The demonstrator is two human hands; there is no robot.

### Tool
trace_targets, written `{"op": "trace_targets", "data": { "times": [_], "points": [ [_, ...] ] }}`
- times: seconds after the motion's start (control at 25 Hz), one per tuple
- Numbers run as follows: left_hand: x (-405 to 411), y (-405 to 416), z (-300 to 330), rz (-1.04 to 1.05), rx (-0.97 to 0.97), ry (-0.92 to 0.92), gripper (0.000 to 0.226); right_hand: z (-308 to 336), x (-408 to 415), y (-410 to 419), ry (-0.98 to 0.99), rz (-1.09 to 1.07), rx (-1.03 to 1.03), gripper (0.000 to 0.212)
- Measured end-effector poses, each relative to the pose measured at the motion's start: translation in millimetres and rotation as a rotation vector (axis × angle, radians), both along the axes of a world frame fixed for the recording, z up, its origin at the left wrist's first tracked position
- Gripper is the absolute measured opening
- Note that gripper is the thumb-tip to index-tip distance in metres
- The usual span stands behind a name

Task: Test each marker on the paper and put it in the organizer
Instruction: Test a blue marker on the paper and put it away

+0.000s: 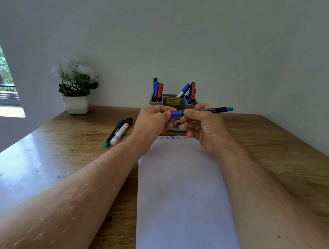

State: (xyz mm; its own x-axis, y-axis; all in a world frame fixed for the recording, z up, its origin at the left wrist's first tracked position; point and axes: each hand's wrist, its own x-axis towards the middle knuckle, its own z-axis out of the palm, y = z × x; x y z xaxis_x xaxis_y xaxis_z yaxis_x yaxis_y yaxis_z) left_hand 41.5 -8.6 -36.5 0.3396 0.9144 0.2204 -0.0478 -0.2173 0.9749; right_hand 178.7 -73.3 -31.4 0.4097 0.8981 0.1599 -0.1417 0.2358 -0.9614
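Marker (177, 113) lies level between my hands above the paper's (182, 196) far edge, long axis nine to three: left hand (152, 121) grips the smooth blue cap, right hand (202, 124) the barrel, fingers clenched. Grey plastic organizer (172, 102) stands at twelve on the wooden counter (277, 155), just beyond.

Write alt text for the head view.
Two bare hands, the left hand and right hand, hold a blue marker between them above white paper on a wooden table. Behind stands a grey organizer holding markers; two markers lie left of the paper.
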Motion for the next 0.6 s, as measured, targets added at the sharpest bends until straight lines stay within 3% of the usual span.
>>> {"op": "trace_targets", "data": {
  "times": [0.16, 0.28, 0.36, 0.6],
  "points": [
    [-2, 2, 0, 0.003, -0.068, -0.155, 0.011, 1, -1, -1, 0.055, 0.047, 0.037, 0.005],
    [-5, 3, 0, 0.017, -0.121, -0.298, 0.011, 2, 1, -3, 0.136, 0.129, 0.041, 0.037],
    [-6, 3, 1, 0.035, -0.125, -0.335, 0.014, 2, 2, -2, 0.177, 0.12, 0.057, 0.045],
    [-11, 8, 3, 0.134, -0.129, -0.411, 0.017, -1, 2, 2, -0.083, -0.081, 0.061, 0.005]
  ]
}}
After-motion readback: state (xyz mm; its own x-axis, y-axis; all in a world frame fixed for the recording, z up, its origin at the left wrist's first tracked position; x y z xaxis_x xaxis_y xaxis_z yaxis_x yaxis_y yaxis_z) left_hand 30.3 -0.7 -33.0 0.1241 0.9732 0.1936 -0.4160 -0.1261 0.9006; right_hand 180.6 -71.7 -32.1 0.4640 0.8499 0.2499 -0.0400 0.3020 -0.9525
